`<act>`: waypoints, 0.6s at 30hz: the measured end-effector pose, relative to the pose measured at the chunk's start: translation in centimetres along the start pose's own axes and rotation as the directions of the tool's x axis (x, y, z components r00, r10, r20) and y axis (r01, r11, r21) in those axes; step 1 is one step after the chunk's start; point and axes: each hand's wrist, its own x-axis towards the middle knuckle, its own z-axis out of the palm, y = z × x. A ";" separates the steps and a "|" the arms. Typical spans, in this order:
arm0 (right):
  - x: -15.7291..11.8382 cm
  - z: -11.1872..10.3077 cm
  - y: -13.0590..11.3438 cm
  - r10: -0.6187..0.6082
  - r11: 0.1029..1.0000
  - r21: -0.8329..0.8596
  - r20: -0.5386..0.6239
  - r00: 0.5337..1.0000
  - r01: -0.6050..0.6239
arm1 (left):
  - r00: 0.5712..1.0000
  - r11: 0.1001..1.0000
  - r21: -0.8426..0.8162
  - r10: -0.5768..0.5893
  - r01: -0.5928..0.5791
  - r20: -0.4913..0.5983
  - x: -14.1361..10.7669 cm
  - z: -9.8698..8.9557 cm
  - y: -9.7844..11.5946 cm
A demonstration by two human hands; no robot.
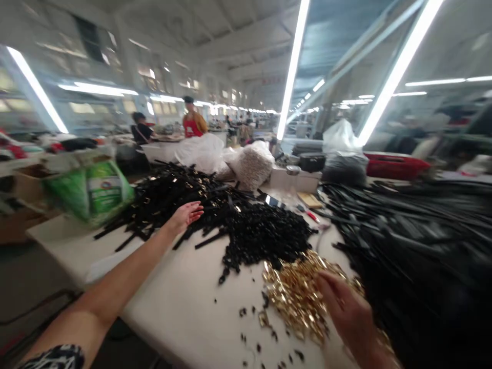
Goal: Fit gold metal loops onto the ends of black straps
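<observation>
A long workshop hall runs away under bright strip lights (294, 66), and here in front is a pale worktable (184, 292), loaded up! Reading the clock from the wearer's spot, the left hand (188, 214) is out at eleven, open, fingers extended and nothing visible in it, right by a heap of black straps (169, 192) with gold-coloured fittings. Over at two, the right hand (346, 307) is above the edge of a glittering pile of gold-coloured metal fittings (294, 292), fingers curled; blur hides whether it grips one. The hands are well apart!

Near twelve sits a mound of small black pieces (269, 233), with a few scattered nearer the wearer. Long black strips (403, 225) spread across two o'clock, a red-handled tool (312, 217) lies at one, and a green bag (109, 189) bulges at ten. Beyond, toward half past eleven, there's a person in a red apron (193, 124); at eleven, another in dark clothing (141, 130).
</observation>
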 end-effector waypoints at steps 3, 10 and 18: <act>1.4 -2.8 -0.7 0.035 0.987 -0.151 -0.102 0.994 -0.050 | 0.980 0.992 0.080 -0.109 0.096 0.167 -4.1 3.7 -4.7; 2.1 -8.7 0.9 0.329 0.819 -0.458 -0.119 0.937 -0.346 | 0.897 0.996 0.081 -0.064 0.031 0.436 -13.0 12.2 -10.4; 2.1 -7.9 2.0 0.544 0.634 -0.661 0.014 0.839 -0.401 | 0.880 0.977 0.201 -0.028 -0.077 0.474 -14.6 12.6 -14.2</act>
